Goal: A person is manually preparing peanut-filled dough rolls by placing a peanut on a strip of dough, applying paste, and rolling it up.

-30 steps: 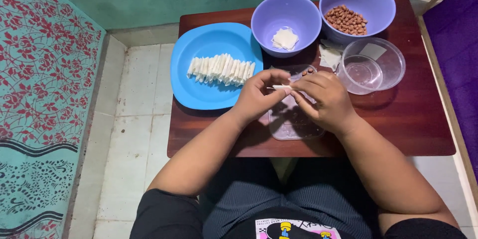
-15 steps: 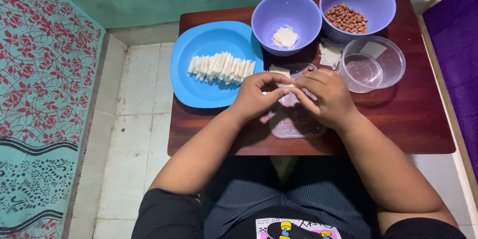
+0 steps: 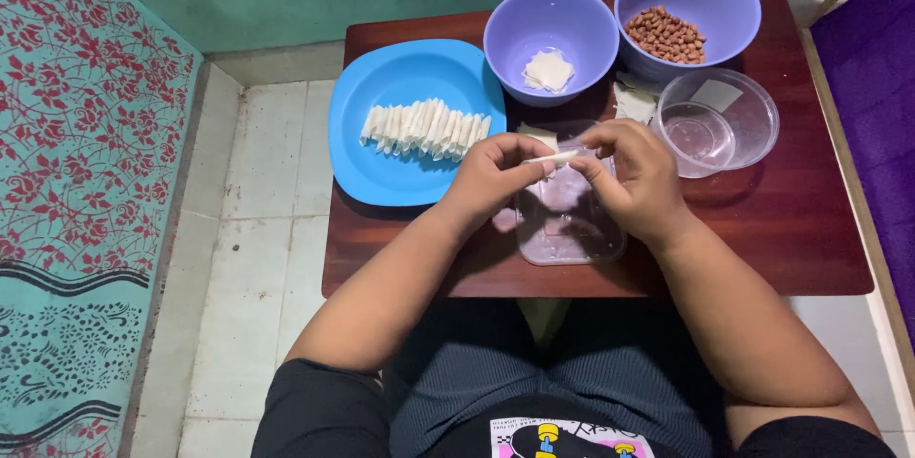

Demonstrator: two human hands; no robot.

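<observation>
My left hand (image 3: 491, 180) and my right hand (image 3: 637, 180) meet above a clear plastic lid (image 3: 569, 225) on a small dark wooden table (image 3: 791, 229). Between the fingertips of both hands is a thin white rolled pastry wrapper (image 3: 556, 158), held level. To the left, a blue plate (image 3: 400, 129) carries a row of several finished white rolls (image 3: 424, 127). A purple bowl (image 3: 551, 31) behind my hands holds flat white wrapper squares (image 3: 549, 70). A second purple bowl (image 3: 688, 8) at the back right holds peanuts (image 3: 665, 35).
A clear round plastic container (image 3: 717, 122) sits to the right of my hands, with loose wrapper pieces (image 3: 634, 102) beside it. White floor tiles (image 3: 257, 229) and a patterned teal cloth (image 3: 86, 182) lie to the left. Purple fabric (image 3: 872, 77) borders the right.
Both hands have kept working the white roll between the fingertips, shifting slightly above the clear lid. The plate, bowls and container have not moved.
</observation>
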